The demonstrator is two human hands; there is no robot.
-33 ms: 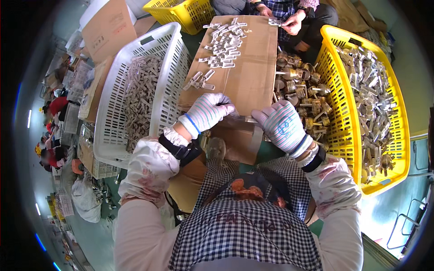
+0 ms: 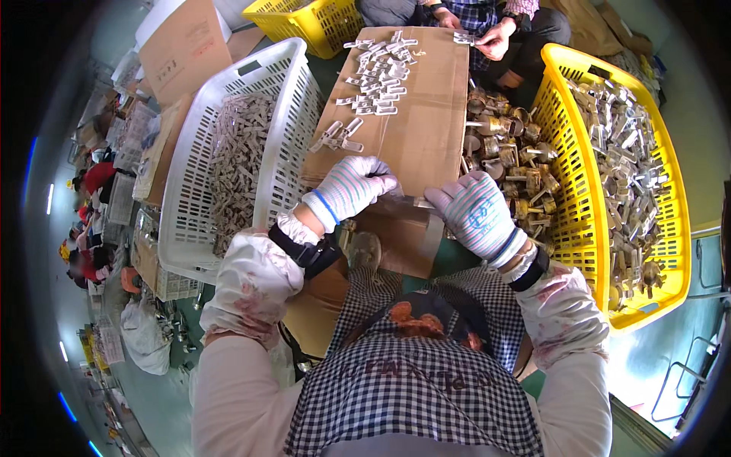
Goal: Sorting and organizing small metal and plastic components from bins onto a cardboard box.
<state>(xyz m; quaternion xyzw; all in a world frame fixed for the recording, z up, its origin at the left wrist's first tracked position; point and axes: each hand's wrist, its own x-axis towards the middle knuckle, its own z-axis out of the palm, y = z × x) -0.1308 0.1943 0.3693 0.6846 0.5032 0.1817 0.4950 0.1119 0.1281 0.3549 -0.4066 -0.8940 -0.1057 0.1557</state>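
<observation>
My left hand, in a striped white glove, is at the near edge of a cardboard box, its fingers pinched together. What they hold, if anything, is hidden. My right hand, gloved the same way, is closed just to the right, with a small shiny metal piece at its fingertips. The piece is too small to name. A narrow gap separates the two hands. Beyond the left hand, a few pale metal clip-like pieces lie on the box, and a larger cluster of them is spread farther back.
A white basket of small pale pieces stands left. On the right is a yellow basket of metal parts, beside a heap of brass-coloured stemmed parts. Across the box, another person's hand holds a clip-like piece. Another yellow basket stands behind.
</observation>
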